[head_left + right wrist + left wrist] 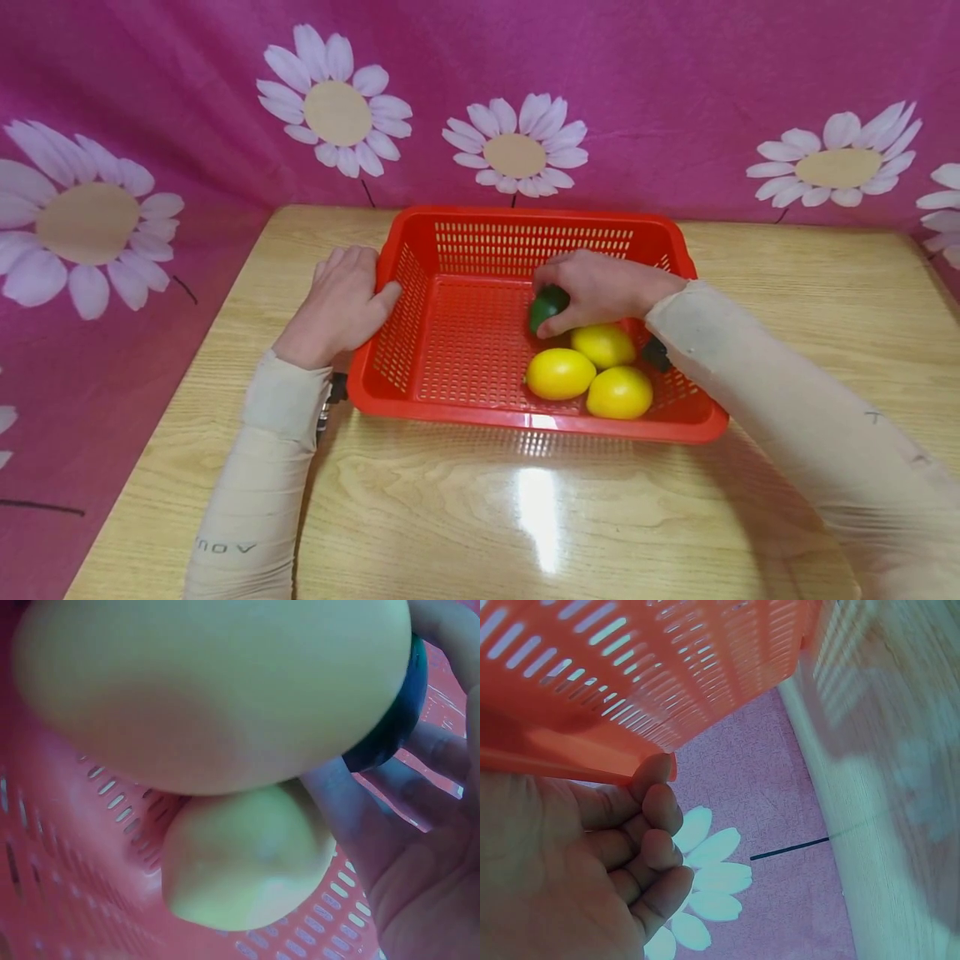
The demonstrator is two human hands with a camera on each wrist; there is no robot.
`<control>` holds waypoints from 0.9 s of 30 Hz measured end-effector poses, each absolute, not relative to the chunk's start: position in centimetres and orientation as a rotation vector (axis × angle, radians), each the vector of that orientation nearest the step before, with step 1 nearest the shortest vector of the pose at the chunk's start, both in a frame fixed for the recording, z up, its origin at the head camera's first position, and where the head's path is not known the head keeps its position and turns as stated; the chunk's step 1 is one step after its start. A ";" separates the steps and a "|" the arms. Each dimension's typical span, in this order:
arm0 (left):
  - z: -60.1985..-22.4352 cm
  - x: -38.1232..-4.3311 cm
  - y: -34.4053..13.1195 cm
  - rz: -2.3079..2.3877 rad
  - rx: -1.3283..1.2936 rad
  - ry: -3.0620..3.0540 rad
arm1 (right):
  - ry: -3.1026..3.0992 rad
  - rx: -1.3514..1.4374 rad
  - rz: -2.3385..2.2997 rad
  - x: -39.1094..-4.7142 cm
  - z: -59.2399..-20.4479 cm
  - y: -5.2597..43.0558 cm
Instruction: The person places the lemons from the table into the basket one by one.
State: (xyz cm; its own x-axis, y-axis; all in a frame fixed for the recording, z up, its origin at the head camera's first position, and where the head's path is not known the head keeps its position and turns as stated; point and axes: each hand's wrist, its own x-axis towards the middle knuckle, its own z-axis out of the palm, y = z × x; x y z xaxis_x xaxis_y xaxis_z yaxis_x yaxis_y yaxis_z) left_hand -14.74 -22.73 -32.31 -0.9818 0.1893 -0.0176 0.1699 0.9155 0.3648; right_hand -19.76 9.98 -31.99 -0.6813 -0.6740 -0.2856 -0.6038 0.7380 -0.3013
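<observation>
A red plastic basket [480,333] stands on the table. At its left end, my left hand [341,300] grips the rim, thumb over the inner side; in the left wrist view the left fingers [660,806] are curled beneath the rim. Inside the basket, my right hand [596,287] holds a dark green fruit [546,310] between thumb and fingers, its kind partly hidden by the hand. Close below that hand lie three yellow lemons: one lemon [603,344] nearest the wrist, another lemon [560,374] to the left, and a third lemon [619,392] by the front wall.
The wooden table [420,517] extends in front of the basket and to both sides. Behind and to the left hangs a pink cloth [637,75] with large white flowers. The basket's slotted walls rise around the fruit.
</observation>
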 end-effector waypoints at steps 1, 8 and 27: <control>-32.3 -14.8 -22.7 0.572 0.283 3.022 | 2.558 -0.979 -0.252 -19.8 -32.0 10.0; -32.4 -14.7 -22.8 0.593 0.271 3.017 | 2.546 -0.998 -0.226 -19.9 -32.3 9.9; -32.6 -14.7 -22.7 0.653 0.264 3.012 | 2.532 -0.951 -0.228 -19.6 -31.8 9.9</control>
